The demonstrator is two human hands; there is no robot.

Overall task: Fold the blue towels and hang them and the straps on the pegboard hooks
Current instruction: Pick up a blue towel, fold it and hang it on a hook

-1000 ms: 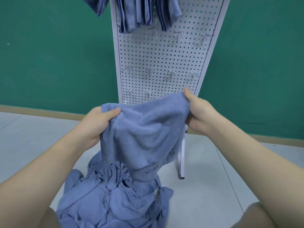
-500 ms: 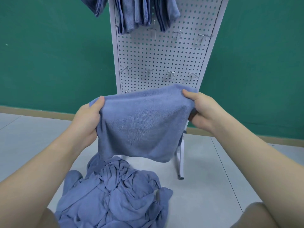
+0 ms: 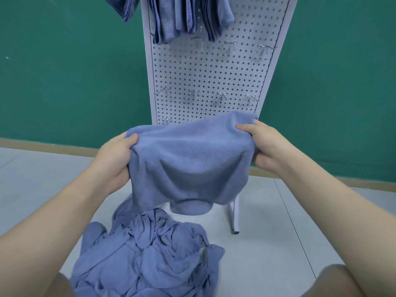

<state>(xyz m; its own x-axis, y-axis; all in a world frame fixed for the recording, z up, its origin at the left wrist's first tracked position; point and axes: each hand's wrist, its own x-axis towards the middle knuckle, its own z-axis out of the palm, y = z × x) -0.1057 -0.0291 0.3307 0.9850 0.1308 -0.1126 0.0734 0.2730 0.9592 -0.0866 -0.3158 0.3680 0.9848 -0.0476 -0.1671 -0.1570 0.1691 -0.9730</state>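
I hold a blue towel [image 3: 188,163] in the air in front of the white pegboard [image 3: 210,78]. My left hand [image 3: 114,157] grips its left top corner and my right hand [image 3: 265,146] grips its right top corner. The towel is doubled over and sags in the middle between my hands. Below it a heap of crumpled blue towels [image 3: 145,254] lies on the floor. Folded blue towels [image 3: 184,16] hang from hooks at the top of the pegboard. No straps can be made out.
Several bare metal hooks [image 3: 248,98] stick out in rows across the pegboard. Its white foot [image 3: 234,219] stands on the pale grey floor to the right of the heap. A green wall is behind. My knees show at the bottom corners.
The towel was lifted clear of the heap and pulled taut between my hands; now it has gone slack and sags in the middle, with both hands a little lower.
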